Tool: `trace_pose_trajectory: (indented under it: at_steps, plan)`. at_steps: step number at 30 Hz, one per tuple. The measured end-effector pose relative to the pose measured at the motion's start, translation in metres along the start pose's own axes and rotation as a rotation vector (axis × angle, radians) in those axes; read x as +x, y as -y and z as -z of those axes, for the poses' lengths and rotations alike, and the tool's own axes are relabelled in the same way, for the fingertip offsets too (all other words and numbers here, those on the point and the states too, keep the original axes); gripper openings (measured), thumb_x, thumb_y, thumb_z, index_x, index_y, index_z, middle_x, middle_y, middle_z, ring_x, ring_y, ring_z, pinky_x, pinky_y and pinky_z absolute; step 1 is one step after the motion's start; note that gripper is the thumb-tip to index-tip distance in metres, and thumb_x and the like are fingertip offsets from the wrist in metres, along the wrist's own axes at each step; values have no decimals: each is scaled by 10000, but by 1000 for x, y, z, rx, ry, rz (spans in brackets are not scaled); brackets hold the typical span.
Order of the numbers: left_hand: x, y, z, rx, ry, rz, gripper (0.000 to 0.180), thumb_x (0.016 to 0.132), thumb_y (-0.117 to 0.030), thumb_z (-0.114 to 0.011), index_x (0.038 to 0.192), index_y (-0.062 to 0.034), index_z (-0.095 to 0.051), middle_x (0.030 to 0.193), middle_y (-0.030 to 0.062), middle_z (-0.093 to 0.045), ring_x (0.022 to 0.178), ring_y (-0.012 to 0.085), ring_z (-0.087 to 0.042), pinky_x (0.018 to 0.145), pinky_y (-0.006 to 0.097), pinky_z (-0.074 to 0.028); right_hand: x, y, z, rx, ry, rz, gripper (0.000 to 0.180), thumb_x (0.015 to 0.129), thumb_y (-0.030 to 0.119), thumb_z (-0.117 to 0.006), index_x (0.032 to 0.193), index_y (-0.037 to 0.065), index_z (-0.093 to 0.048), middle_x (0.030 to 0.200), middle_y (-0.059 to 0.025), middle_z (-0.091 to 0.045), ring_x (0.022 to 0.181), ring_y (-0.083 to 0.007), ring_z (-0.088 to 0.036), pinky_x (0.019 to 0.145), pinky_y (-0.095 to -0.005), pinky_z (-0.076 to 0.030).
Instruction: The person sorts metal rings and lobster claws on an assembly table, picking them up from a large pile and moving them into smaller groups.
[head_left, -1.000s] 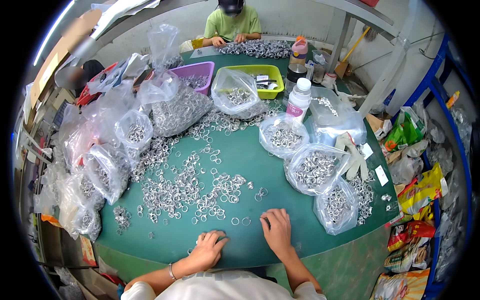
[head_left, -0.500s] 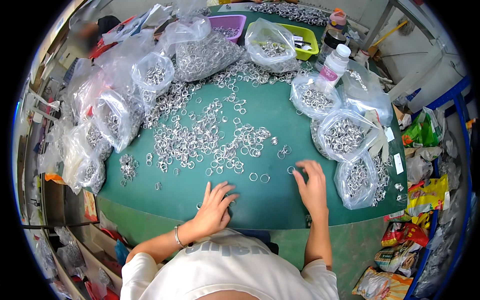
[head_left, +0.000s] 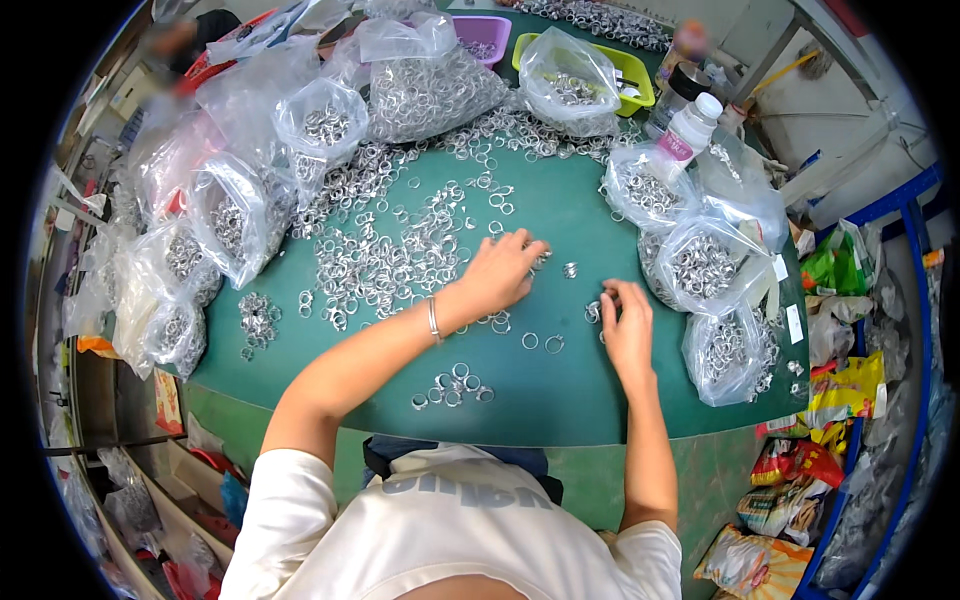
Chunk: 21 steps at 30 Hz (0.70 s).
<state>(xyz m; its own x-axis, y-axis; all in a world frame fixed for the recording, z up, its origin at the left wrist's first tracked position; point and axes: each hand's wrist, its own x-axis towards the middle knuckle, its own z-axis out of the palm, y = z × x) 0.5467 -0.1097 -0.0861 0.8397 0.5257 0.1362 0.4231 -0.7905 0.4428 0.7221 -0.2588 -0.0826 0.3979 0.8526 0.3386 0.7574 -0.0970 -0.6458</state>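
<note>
Left hand (head_left: 503, 270) and right hand (head_left: 629, 325), grips unclear, are between plastic bags (head_left: 714, 388) holding rings (head_left: 703, 265).

Seen from above, an off-white short-sleeved T-shirt (head_left: 450, 530) carries grey lettering (head_left: 430, 485) across the chest (upside down from this angle), while a slim silver-coloured bangle (head_left: 433, 318) circles the wrist above a bare left hand (head_left: 500, 272); the right hand (head_left: 628, 328) is bare too, and dark blue cloth (head_left: 525, 459) shows at the lap.
</note>
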Motion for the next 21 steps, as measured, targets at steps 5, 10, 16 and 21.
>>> trace_pose_trajectory:
  at_steps: [5, 10, 16, 21]
  plan:
    - [-15, 40, 15, -265, -200, 79, 431, 736, 53, -599, 1150, -51, -537, 1015, 89, -552, 900, 227, -593, 786, 337, -475, 14, 27, -3, 108, 124, -119, 171, 812, 41, -649, 973, -11, -620, 928, -143, -610, 814, -296, -591, 727, -402, -481]
    - [-30, 70, 33, -616, -397, 305, 365, 776, 161, -481, 1107, 31, -561, 943, 100, -607, 806, 176, -635, 739, 281, -511, 20, 42, -11, 31, 295, -111, 197, 794, 44, -669, 984, 6, -631, 939, -137, -620, 834, -297, -592, 743, -395, -484]
    - [-53, 41, 35, -144, -386, 55, 281, 818, -50, -634, 1096, -22, -604, 1132, 144, -589, 1075, 317, -546, 943, 409, -414, 33, 66, -60, 5, 323, 22, 180, 773, 79, -691, 931, 15, -634, 925, -142, -612, 893, -322, -571, 793, -417, -451]
    - [-62, 47, 29, 85, -128, 72, 182, 839, -65, -597, 1018, -69, -626, 989, 78, -579, 968, 251, -545, 792, 382, -374, 29, 72, -91, -121, 302, 151, 118, 775, 79, -673, 867, 30, -617, 919, -135, -603, 886, -322, -569, 768, -430, -442]
